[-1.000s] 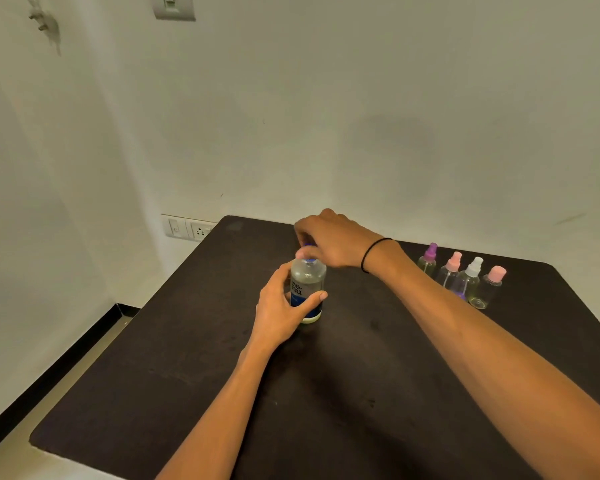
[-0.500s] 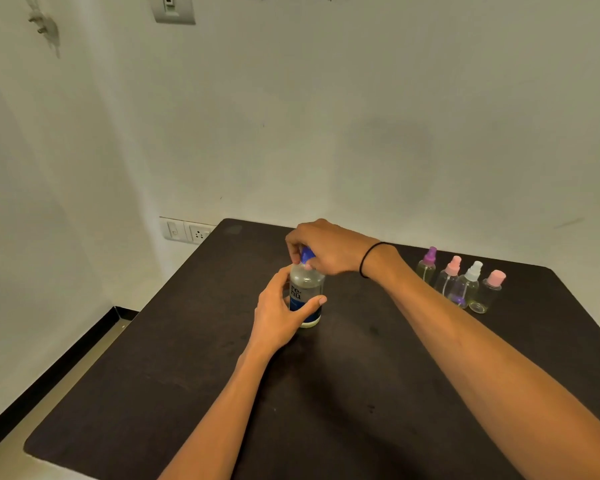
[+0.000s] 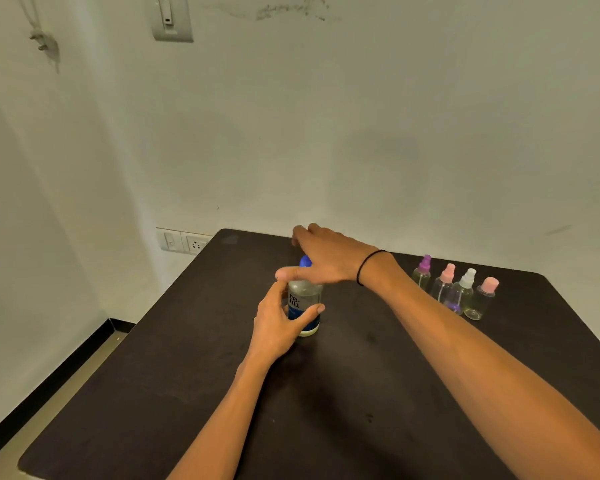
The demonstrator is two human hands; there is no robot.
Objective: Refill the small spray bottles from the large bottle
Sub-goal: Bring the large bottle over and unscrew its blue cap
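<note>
Large bottle (image 3: 303, 308) stands upright on the bench (image 3: 153, 393), mid-surface, well left of the row of four small spray bottles (image 3: 454, 289) by the back edge; left hand (image 3: 278, 323) has its grip wrapped round the bottle's label, thumb across the front. Right hand (image 3: 326, 261) sits over the blue cap (image 3: 305, 261), fingers splayed wide, thumb at the neck; whether it actually pinches the cap I cannot tell. Step looks like uncapping: keep the left grip firm and the base planted, close fingertips on the cap, twist without tilting; caps on the small bottles look untouched.
</note>
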